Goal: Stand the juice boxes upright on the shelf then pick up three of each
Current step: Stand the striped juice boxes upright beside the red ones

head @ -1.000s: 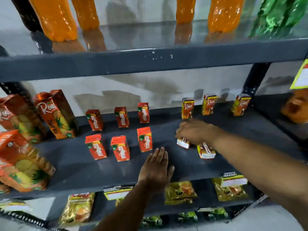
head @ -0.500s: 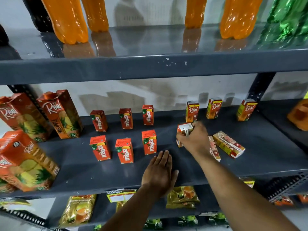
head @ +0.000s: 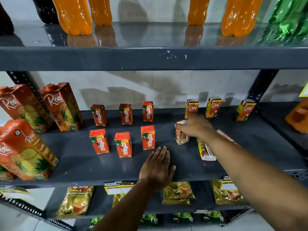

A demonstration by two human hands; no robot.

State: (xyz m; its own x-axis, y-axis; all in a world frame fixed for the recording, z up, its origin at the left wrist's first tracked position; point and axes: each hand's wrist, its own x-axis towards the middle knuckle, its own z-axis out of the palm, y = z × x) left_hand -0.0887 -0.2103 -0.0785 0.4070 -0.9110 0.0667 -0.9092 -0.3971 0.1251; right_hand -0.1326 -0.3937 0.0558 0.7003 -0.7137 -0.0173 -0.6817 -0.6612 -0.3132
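— Standing the small orange-and-white Real juice carton (head: 182, 136) up at centre right of the frame, are we?

— Yes, our right hand (head: 194, 126) is gripping its top, tipping it onto its base on the dark grey metal shelf (head: 166, 165). Our left hand (head: 157, 167) is lying flat and loose at lower centre, holding nothing, likely bracing us.

— And the rest?

— Six red Maaza cartons (head: 123, 144) are standing left of centre. Another white-ended carton (head: 205, 151) is lying flat beside our wrist, probably next.
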